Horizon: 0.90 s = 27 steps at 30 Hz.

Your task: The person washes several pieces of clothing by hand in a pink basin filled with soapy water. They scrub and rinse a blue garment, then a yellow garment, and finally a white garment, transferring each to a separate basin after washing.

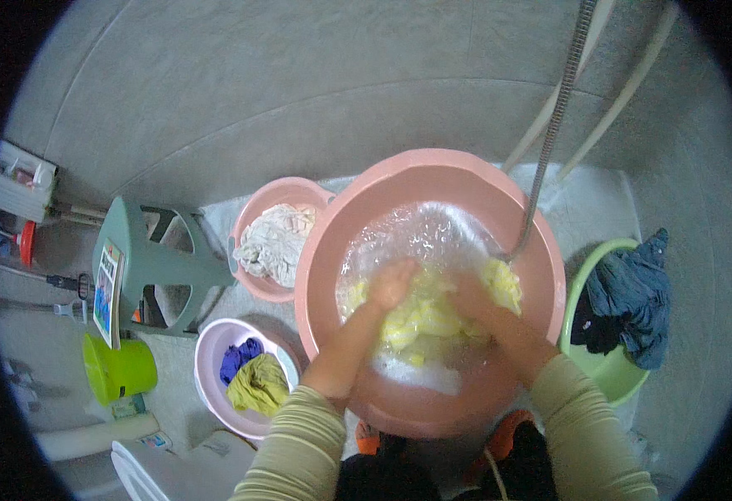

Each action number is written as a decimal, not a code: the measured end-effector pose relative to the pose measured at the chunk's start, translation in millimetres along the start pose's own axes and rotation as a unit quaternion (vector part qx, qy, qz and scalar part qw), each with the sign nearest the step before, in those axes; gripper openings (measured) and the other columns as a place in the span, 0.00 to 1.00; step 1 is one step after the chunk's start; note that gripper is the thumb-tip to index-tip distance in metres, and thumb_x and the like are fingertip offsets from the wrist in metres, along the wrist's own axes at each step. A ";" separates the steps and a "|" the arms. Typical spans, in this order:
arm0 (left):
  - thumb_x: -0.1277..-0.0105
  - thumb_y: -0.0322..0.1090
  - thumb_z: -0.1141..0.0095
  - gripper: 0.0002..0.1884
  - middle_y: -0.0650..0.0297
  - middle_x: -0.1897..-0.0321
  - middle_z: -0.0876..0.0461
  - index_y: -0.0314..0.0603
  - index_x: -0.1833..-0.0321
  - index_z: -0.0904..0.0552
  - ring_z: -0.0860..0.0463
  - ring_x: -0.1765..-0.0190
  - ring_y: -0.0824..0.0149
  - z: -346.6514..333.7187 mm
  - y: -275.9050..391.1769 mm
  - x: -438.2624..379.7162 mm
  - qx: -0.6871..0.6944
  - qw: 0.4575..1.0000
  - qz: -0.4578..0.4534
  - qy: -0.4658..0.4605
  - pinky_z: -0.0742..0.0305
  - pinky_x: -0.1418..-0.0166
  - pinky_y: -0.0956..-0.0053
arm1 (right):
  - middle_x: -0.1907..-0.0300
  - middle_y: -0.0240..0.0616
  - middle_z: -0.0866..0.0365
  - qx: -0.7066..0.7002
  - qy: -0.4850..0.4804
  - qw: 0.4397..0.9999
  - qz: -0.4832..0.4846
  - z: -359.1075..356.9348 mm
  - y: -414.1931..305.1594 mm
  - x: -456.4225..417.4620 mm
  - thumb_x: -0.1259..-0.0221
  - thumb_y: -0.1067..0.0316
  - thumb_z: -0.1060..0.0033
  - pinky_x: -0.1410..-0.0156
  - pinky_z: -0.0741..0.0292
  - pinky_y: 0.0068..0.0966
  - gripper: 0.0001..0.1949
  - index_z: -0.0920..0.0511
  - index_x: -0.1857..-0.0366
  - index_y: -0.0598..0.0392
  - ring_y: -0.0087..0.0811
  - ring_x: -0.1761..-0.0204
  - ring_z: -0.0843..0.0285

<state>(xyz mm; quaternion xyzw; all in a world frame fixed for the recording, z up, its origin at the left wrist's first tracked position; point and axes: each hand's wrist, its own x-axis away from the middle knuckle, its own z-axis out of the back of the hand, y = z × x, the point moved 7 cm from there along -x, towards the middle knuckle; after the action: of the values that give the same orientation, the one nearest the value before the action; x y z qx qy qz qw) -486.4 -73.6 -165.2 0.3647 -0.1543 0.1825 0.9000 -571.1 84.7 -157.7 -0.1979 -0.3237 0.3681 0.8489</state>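
A large pink plastic basin (431,423) stands before me, holding sudsy water (413,232) and a yellow-and-white patterned cloth (422,322). Both hands reach into it and are blurred by motion. My left hand (394,285) is over the left side of the cloth, its fingers extended and nothing seen in them. Over the cloth's right part lies my right hand (466,297); blur hides whether its fingers grip the fabric. White foam (419,376) floats near the basin's front wall. A metal shower hose (554,131) hangs down into the basin at the right.
Left of the basin are a smaller pink basin (240,228) with whitish laundry, a lilac basin (203,382) with purple and olive cloths, and a grey-green stool (121,250) bearing a magazine (108,291). A green basin (569,332) holds dark clothes at right. Tiled wall (341,75) rises behind.
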 end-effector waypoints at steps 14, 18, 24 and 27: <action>0.44 0.41 0.33 0.22 0.54 0.54 0.22 0.40 0.49 0.23 0.22 0.48 0.57 48.3 105.2 121.5 0.127 0.970 -0.200 -0.062 0.29 0.43 0.66 | 0.55 0.41 0.20 -0.270 -0.051 0.956 0.108 209.5 -119.5 179.6 0.45 0.72 0.39 0.44 0.27 0.23 0.19 0.24 0.47 0.56 0.29 0.51 0.23; 0.38 0.45 0.37 0.21 0.56 0.57 0.19 0.36 0.52 0.22 0.21 0.55 0.66 79.8 83.4 140.2 0.117 0.985 -0.122 -0.027 0.27 0.49 0.72 | 0.64 0.47 0.19 0.028 0.023 0.997 0.075 182.6 -40.6 173.7 0.50 0.70 0.35 0.50 0.26 0.24 0.15 0.21 0.56 0.58 0.33 0.58 0.20; 0.29 0.41 0.47 0.11 0.68 0.65 0.22 0.41 0.57 0.24 0.25 0.60 0.78 238.9 186.1 219.9 0.321 0.866 -0.228 0.307 0.29 0.57 0.78 | 0.75 0.34 0.27 -0.132 0.165 0.964 0.159 265.6 -144.9 206.8 0.51 0.74 0.39 0.61 0.30 0.24 0.09 0.24 0.65 0.58 0.27 0.69 0.26; 0.27 0.43 0.51 0.11 0.67 0.63 0.22 0.42 0.55 0.25 0.24 0.61 0.76 308.3 254.1 267.2 0.404 0.735 -0.373 0.397 0.29 0.55 0.79 | 0.77 0.21 0.37 -0.275 0.268 0.889 0.250 345.0 -212.3 251.3 0.51 0.77 0.41 0.65 0.36 0.13 0.12 0.24 0.60 0.57 0.14 0.72 0.34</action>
<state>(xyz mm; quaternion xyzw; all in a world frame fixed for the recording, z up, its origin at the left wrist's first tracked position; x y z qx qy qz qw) -406.2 -66.0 308.6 0.6169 0.4537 0.0059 0.6431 -574.9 169.5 311.4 -0.5887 -0.1119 0.3970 0.6952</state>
